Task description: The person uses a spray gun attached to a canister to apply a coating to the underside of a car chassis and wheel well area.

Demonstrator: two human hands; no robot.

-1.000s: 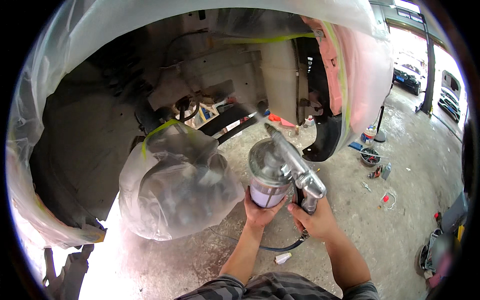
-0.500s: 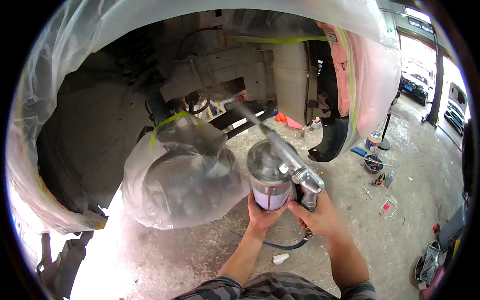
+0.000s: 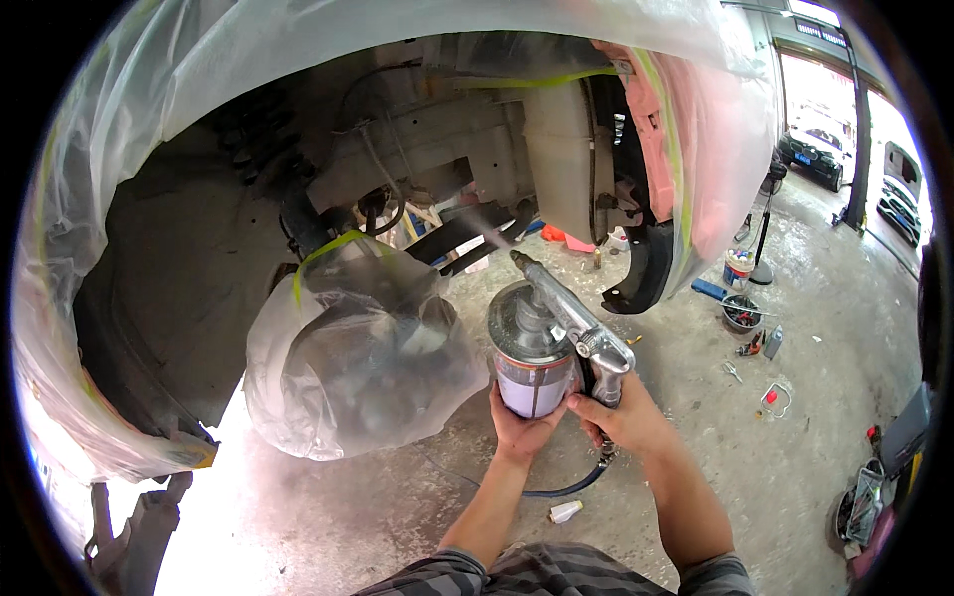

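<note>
My right hand (image 3: 623,415) is wrapped round the grip of a silver spray gun (image 3: 568,303). Beneath the gun hangs its canister (image 3: 534,385), grey on top with a pale label, and my left hand (image 3: 522,422) is closed round the bottom of it. A pale mist leaves the nozzle, which points up and left into a dark wheel well (image 3: 179,238). Left of the canister, clear plastic film (image 3: 348,387) tied with yellow-green tape covers the wheel hub. From the grip a dark air hose (image 3: 571,491) curves down and left. My right fingers are partly hidden by the grip.
Plastic sheeting (image 3: 288,55) drapes the fender round the arch. A black liner end (image 3: 641,278) hangs to the right of the nozzle. On the concrete floor lie a bowl of parts (image 3: 742,314), a paint bucket (image 3: 737,266), several tools and a white piece (image 3: 564,512).
The gun and canister have shifted slightly left, still held in both hands. The spray mist has become shorter and fainter. My view has moved a little.
</note>
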